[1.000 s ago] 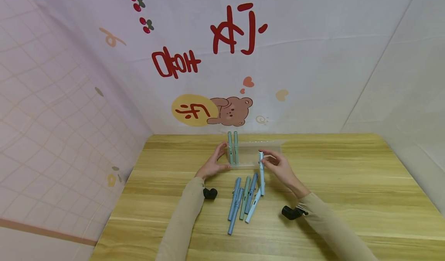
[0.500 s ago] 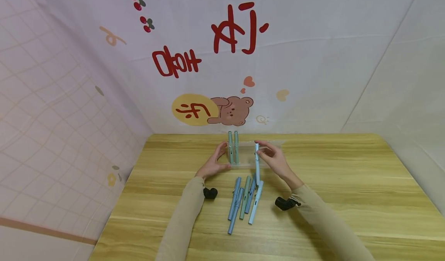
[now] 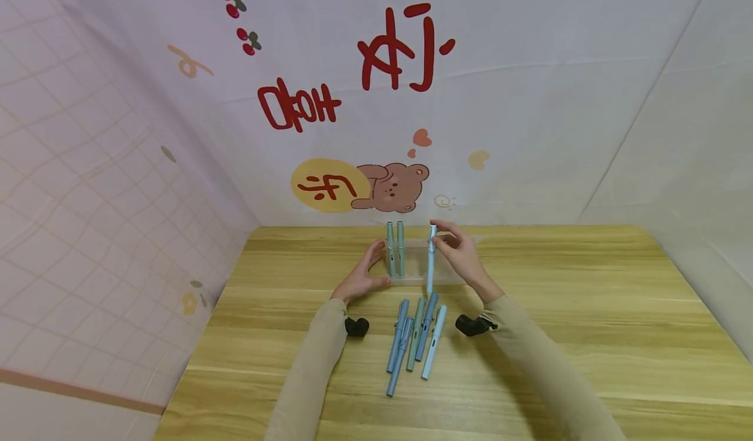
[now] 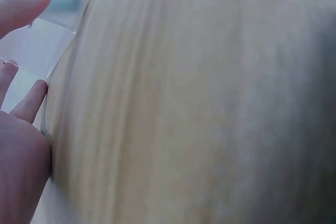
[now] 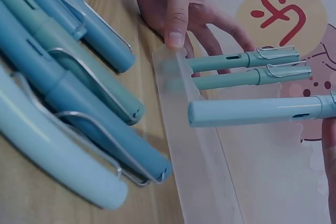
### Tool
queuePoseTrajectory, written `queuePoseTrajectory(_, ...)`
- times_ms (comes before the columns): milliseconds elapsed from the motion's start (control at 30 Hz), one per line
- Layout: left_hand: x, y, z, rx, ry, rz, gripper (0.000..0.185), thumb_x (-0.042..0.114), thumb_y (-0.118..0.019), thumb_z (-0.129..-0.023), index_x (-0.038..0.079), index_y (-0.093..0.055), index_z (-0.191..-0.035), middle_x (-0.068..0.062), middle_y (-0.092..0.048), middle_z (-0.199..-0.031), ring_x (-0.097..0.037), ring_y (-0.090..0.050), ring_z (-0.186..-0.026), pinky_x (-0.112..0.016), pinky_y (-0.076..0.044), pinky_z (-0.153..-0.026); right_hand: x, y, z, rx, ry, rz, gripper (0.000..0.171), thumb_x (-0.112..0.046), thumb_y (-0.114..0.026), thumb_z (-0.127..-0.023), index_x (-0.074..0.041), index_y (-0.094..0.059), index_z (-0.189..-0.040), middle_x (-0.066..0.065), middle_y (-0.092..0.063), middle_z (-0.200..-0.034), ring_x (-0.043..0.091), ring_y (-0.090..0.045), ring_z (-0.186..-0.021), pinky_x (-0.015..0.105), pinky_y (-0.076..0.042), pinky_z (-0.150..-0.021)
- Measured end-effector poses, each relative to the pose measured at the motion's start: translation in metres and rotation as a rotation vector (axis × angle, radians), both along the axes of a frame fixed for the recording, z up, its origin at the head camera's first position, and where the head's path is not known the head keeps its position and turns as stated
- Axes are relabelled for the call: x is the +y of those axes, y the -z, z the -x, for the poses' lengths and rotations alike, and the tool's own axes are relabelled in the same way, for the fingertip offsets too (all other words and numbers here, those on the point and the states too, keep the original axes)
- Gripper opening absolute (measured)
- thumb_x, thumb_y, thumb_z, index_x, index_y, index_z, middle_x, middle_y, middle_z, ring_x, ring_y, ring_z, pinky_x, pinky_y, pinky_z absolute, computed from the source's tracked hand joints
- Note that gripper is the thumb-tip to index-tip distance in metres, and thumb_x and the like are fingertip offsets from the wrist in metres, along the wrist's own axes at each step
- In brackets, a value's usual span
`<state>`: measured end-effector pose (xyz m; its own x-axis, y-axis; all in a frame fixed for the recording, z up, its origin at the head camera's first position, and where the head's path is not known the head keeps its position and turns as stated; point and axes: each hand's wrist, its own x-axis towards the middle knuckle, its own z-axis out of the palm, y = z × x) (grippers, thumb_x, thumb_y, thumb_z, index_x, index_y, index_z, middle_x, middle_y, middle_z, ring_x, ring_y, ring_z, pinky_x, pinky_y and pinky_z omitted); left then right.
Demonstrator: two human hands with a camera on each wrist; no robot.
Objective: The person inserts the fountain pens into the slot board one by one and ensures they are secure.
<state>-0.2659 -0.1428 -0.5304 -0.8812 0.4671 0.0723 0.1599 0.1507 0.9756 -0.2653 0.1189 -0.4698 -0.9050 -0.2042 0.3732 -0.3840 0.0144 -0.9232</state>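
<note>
Over the wooden table (image 3: 588,310), a pen (image 3: 431,258) has been lifted upright above the rack (image 3: 412,277), pinched by the right hand (image 3: 461,258); the rack is steadied by the left hand (image 3: 361,277) (fingers seemingly straight).

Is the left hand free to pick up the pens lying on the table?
Probably yes: the left hand only rests against the clear holder, fingers empty, and the loose pens lie close beside it, uncovered.

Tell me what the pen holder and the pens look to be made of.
The holder looks like frosted translucent plastic: the wood and backdrop show dimly through it. The pens look like matte pastel plastic with shiny, probably metal wire clips; so does the pen that the right hand holds.
</note>
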Motion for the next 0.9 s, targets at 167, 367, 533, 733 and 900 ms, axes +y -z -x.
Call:
queuePoseTrajectory(167,-0.001,-0.004,-0.001,-0.001,0.034,-0.002,0.093,-0.011,-0.069,-0.081,0.003,-0.012,-0.153,-0.02,-0.012,-0.158,-0.045,-0.013,-0.141,-0.062,-0.018,-0.108,-0.007,-0.001,0.007,0.029,0.02,-0.005,0.036,0.006,-0.057,-0.093,0.01,-0.054,-0.129,0.031,-0.054,-0.12,0.04,-0.061,-0.1,0.021,-0.05,-0.076)
queuePoseTrajectory(367,-0.001,0.005,0.004,0.019,0.034,-0.014,0.094,-0.011,-0.069,-0.081,0.002,-0.01,-0.153,-0.021,-0.011,-0.158,-0.045,-0.012,-0.141,-0.062,-0.013,-0.109,-0.015,-0.002,0.012,0.068,-0.003,0.014,0.036,0.011,-0.056,-0.092,0.016,-0.052,-0.127,0.039,-0.049,-0.122,0.051,-0.056,-0.102,0.021,-0.05,-0.079)
queuePoseTrajectory(533,-0.001,0.022,0.009,0.065,0.005,0.032,0.095,-0.005,-0.071,-0.083,0.01,-0.011,-0.155,-0.014,-0.015,-0.159,-0.039,-0.017,-0.142,-0.059,-0.017,-0.11,-0.021,-0.004,0.013,0.068,-0.006,-0.016,0.037,0.011,-0.056,-0.092,0.014,-0.052,-0.129,0.038,-0.05,-0.121,0.051,-0.057,-0.102,0.025,-0.05,-0.081)
queuePoseTrajectory(733,-0.002,0.0,0.002,0.013,0.056,0.01,0.093,-0.007,-0.069,-0.084,0.004,-0.009,-0.154,-0.019,-0.01,-0.158,-0.044,-0.013,-0.142,-0.061,-0.016,-0.109,-0.026,-0.009,0.016,0.09,0.021,-0.103,0.036,0.008,-0.057,-0.093,0.009,-0.055,-0.129,0.032,-0.054,-0.123,0.044,-0.06,-0.103,0.032,-0.051,-0.082)
queuePoseTrajectory(900,-0.001,-0.004,0.001,-0.004,0.058,-0.018,0.093,-0.008,-0.069,-0.083,0.002,-0.009,-0.154,-0.021,-0.01,-0.158,-0.044,-0.012,-0.142,-0.063,-0.02,-0.107,-0.03,-0.012,0.022,0.116,0.021,-0.138,0.037,0.008,-0.057,-0.092,0.009,-0.054,-0.129,0.031,-0.054,-0.125,0.044,-0.061,-0.103,0.041,-0.052,-0.084)
